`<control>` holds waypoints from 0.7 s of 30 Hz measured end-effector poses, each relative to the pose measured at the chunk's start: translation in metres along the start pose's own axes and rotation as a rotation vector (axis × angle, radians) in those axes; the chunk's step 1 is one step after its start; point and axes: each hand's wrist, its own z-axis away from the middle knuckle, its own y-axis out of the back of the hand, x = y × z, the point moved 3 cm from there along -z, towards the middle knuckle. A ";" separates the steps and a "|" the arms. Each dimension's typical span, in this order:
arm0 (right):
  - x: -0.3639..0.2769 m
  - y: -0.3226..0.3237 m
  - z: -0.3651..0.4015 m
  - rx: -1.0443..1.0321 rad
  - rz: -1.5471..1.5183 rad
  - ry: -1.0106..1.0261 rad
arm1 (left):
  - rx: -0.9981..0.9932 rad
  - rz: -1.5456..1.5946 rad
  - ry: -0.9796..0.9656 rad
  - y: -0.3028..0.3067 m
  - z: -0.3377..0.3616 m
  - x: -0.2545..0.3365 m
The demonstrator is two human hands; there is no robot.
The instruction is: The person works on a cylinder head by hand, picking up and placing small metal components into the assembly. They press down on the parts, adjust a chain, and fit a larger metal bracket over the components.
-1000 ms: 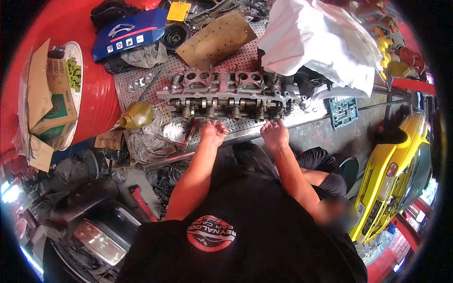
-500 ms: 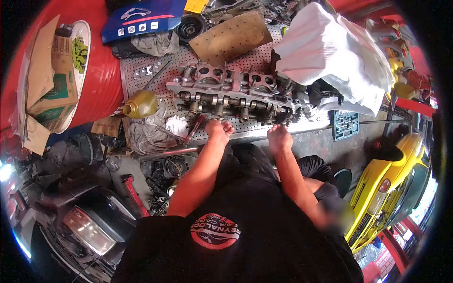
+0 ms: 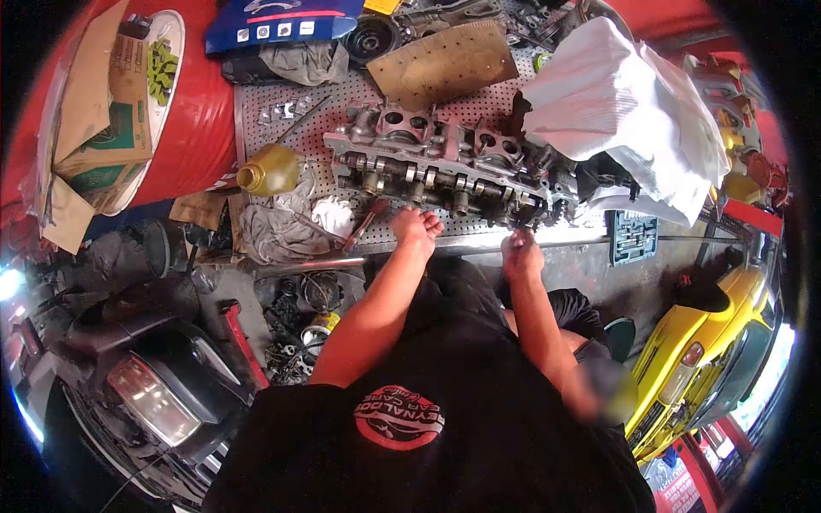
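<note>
A metal cylinder head point(image 3: 428, 154) with an exposed camshaft lies lengthwise on the perforated bench. Just below its front edge is my left hand point(image 3: 416, 227), palm turned partly up, fingers loosely curled and slightly apart, with nothing visible in it. Close to the right end of the cylinder head, my right hand point(image 3: 521, 254) is closed at the bench's front edge; whatever its fingers hold is hidden. A tool with a red handle point(image 3: 366, 224) rests on the bench left of my left hand.
Left on the bench are a yellow plastic bottle point(image 3: 268, 170) and grey rags point(image 3: 278, 231). Behind lies a brown perforated sheet point(image 3: 443, 66). White sheeting point(image 3: 611, 107) covers parts at right, near a blue tool case point(image 3: 634, 238). A yellow car point(image 3: 684, 368) stands right.
The view has shifted, so the bench sits farther right in it. My left hand's fingers have loosened and spread a little. The right hand stays closed near the cylinder head's right end.
</note>
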 end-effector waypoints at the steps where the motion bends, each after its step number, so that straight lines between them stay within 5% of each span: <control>1: -0.001 -0.001 0.001 0.114 0.006 0.052 | -0.025 0.012 0.019 0.001 -0.008 -0.001; 4: -0.003 -0.015 0.009 0.265 0.128 0.031 | -0.028 -0.027 0.192 0.007 -0.020 0.000; 7: 0.003 -0.030 0.023 0.258 0.055 -0.081 | -0.022 -0.177 -0.031 0.009 -0.009 -0.001; 11: 0.001 -0.012 0.007 0.091 0.059 -0.012 | -0.017 -0.032 0.000 0.006 -0.007 0.003; 13: -0.008 0.003 -0.003 0.005 0.996 0.282 | -0.051 -0.014 0.038 0.008 -0.007 0.000; 15: -0.010 0.012 -0.007 0.103 0.975 0.273 | -0.062 -0.043 0.078 0.009 -0.007 -0.001; 17: -0.004 -0.036 0.026 0.339 -0.007 -0.041 | -0.008 -0.050 0.015 0.011 -0.004 0.001; 21: 0.001 0.002 0.001 0.021 0.067 -0.130 | 0.017 -0.027 -0.089 0.012 -0.008 0.011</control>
